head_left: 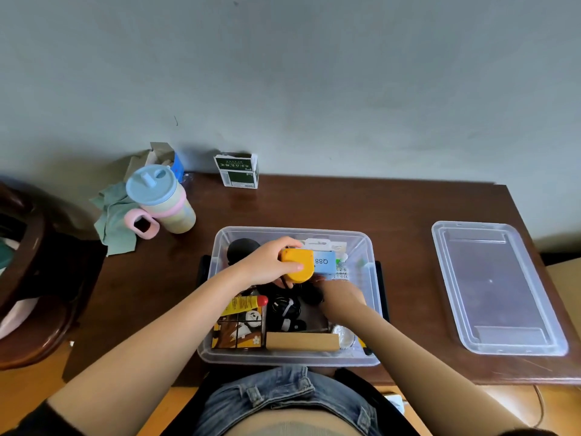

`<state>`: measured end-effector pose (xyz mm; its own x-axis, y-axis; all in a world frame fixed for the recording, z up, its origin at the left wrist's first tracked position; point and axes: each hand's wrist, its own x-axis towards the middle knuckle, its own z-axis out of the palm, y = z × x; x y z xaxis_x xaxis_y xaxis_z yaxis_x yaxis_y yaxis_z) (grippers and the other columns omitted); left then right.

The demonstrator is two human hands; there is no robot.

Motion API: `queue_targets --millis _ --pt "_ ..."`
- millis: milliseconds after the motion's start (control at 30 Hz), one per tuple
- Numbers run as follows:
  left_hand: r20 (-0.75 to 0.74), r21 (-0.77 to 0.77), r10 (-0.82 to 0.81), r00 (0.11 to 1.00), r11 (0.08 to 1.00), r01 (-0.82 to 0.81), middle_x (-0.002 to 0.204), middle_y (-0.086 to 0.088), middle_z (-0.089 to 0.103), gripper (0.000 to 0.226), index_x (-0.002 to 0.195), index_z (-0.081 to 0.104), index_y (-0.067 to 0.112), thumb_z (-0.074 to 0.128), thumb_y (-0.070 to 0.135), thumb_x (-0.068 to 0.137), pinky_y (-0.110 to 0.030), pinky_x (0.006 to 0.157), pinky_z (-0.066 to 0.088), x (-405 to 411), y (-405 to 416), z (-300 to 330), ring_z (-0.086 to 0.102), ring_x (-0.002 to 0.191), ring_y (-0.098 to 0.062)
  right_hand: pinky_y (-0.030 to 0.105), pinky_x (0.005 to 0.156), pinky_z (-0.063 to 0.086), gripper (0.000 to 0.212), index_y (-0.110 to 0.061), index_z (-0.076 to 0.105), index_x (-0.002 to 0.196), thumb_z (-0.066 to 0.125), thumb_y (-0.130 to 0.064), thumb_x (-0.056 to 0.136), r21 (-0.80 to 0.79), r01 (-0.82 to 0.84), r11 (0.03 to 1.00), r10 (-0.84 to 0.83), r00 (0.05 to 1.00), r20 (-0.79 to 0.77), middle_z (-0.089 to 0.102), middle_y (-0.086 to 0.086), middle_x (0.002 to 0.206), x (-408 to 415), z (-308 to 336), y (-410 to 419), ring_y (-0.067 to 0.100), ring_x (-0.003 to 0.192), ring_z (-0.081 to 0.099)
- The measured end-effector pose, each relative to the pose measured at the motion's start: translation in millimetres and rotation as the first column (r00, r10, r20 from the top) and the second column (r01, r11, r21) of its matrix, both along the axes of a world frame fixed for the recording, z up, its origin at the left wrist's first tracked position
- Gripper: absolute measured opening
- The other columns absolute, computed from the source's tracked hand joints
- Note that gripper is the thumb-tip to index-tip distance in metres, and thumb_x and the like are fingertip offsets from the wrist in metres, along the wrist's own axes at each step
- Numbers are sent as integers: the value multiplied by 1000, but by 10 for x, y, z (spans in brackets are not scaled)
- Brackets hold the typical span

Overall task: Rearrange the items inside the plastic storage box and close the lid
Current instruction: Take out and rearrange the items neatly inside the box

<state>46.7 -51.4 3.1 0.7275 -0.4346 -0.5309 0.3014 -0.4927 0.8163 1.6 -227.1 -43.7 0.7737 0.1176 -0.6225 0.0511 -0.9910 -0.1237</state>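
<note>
Sorting mid-way: our left hand (267, 267) grips a yellow gadget (298, 265) over the open box (374, 278); right hand (341, 297) reaches inside, fingers hidden, grip unclear. Lid (498, 287) lies well apart, right, not yet on.

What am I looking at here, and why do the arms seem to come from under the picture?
No machine here: a person wears a camera on the head, looking down, so both arms reach in from below. They sit at a brown table. In front is a clear plastic box full of small things: a yellow tube, black cables, a blue packet. The left hand has its grip on an orange gadget above the box. The right hand reaches down inside; what it touches is hidden. The box's lid lies off to the right. A lidded cup and a small carton stand farther back.
</note>
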Motion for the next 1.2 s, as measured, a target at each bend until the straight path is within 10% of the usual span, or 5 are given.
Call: queue_targets --millis 400,700,933,1200 --pt "289 113 -25 957 994 -8 117 5 64 24 114 66 21 63 24 90 -31 97 46 -60 24 -99 55 113 -10 29 77 49 30 -15 64 113 58 -7 85 -125 -94 988 82 992 -98 65 4 112 -41 -124 5 24 103 62" --pt "328 190 -184 926 974 126 113 8 65 30 115 64 28 69 24 86 -11 80 42 -172 -206 -241 57 106 -6 33 80 54 33 -12 59 120 58 -20 89 239 235 942 -218 971 -97 69 8 107 6 212 -235 25 87 68" --pt "386 381 -342 856 905 190 120 0 65 38 123 62 19 66 15 86 -34 93 49 -302 -412 -332 59 109 -17 36 75 59 38 0 48 130 53 0 92 365 428 827 -336 896 -291 68 19 106 -39 344 -250 26 80 70" --pt "223 186 16 975 981 -59 113 0 61 39 115 57 21 66 9 79 -32 78 56 -334 -436 -326 64 90 -17 44 78 57 48 -3 48 121 69 -22 82 346 350 870 -279 930 -240 64 14 112 -123 397 -232 28 89 68"
